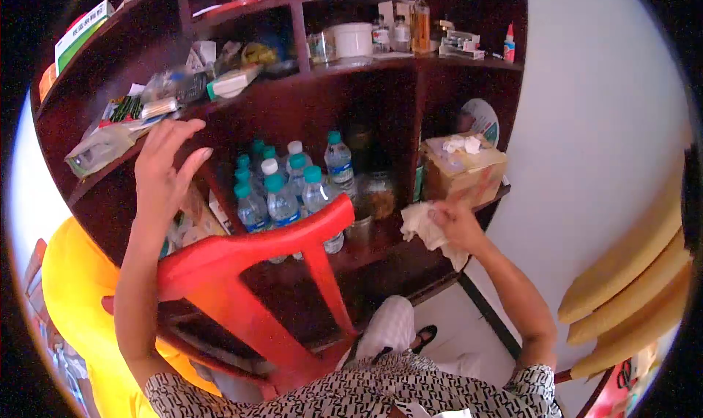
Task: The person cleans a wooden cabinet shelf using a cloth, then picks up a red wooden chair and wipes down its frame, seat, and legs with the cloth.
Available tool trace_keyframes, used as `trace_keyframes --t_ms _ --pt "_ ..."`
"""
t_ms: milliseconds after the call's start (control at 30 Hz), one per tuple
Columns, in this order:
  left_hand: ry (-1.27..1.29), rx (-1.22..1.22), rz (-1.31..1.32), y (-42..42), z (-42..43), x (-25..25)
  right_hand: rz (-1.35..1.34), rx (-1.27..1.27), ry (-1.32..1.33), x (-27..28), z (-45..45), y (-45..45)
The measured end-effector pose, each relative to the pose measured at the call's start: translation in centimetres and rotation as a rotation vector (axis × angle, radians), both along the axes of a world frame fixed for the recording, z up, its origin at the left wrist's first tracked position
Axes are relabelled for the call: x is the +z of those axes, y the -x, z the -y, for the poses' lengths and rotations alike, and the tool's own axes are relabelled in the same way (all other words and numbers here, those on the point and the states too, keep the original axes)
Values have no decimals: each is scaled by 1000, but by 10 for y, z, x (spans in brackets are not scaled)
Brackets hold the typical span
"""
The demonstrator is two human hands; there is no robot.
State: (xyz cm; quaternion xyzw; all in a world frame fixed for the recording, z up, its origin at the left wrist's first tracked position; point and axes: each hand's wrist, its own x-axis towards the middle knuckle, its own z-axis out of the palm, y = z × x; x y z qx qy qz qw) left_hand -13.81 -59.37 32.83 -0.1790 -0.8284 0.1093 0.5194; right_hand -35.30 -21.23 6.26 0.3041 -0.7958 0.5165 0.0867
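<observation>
My right hand [455,224] is closed on a pale cloth [425,229] at the edge of the lower shelf, just below a cardboard box [465,175] with crumpled white tissue [461,144] on top. My left hand [167,158] is raised at the left, in front of the shelf, with thumb and fingers apart and nothing between them. Behind that hand lie a clear plastic packet [102,151] and small packages. Several water bottles [277,198] with teal or white caps stand in the middle compartment, partly hidden by a red plastic chair [256,249].
The dark wooden shelf unit [351,95] fills the front. Its upper shelf bears a white tub [353,40], a tall amber bottle [420,22] and small bottles. Glass jars [379,194] stand beside the water bottles. Yellow fabric [80,293] is at left, tan curved slats [622,279] at right.
</observation>
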Motion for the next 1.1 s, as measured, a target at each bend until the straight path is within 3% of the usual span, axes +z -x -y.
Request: trace_keyframes --t_ms 33,100,133,200,300,333,400,467,667,800,1000,1067,1100 --pt "29 17 -19 9 8 3 -62 -13 70 45 -2 -17" --pt "-214 40 134 15 21 6 -253 -127 -64 112 -9 -14" --pt "-333 51 223 17 25 7 -369 -93 52 143 -4 -14" --pt "-22 155 -14 23 37 13 -716 -163 126 195 14 9" --pt "73 172 -56 31 57 16 -1005 -300 81 247 57 26" --pt "76 159 -84 34 58 12 -1040 -267 96 249 76 32" --pt "29 144 -96 40 58 8 -1132 -292 -127 242 113 43" --pt "-70 150 -53 40 59 5 -1292 -432 -164 237 133 48" --pt "-72 54 -138 42 49 0 -1534 -449 -103 231 117 73" --pt "-97 92 -71 34 53 4 -1443 -450 -197 228 97 90" --pt "-112 39 -73 29 53 5 -1320 -432 -105 231 70 91" --pt "-111 25 -78 30 59 2 -1129 -476 0 245 60 71" --pt "-147 43 -63 31 61 1 -1245 -453 106 259 53 77"
